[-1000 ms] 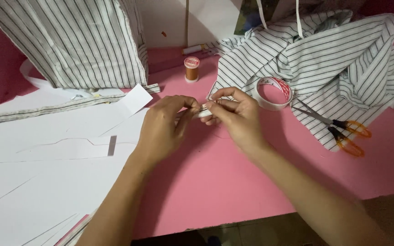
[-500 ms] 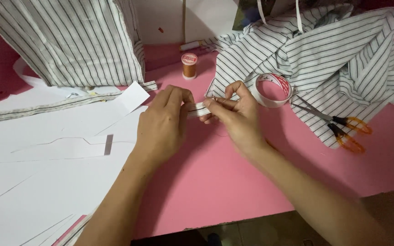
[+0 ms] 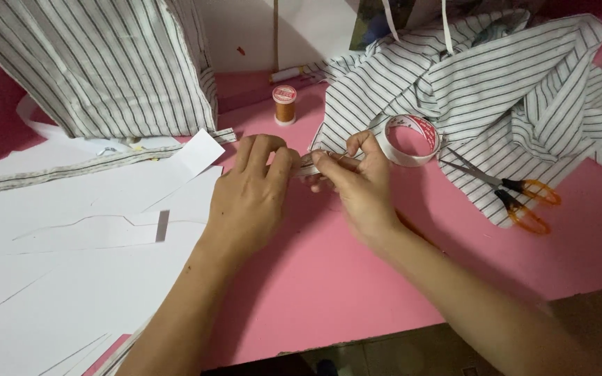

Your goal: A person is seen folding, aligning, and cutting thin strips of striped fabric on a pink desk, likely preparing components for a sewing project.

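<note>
Just left of the tape roll, the left hand and right hand together pinch a small striped fabric strip, apparently mid-work, while the scissors lie unused right of the roll.

Two bare arms come in from 6 o'clock. The left hand and the right hand wear no rings, no watch and no gloves. No sleeves cover the forearms. The fingernails are short and plain, with no polish
</note>
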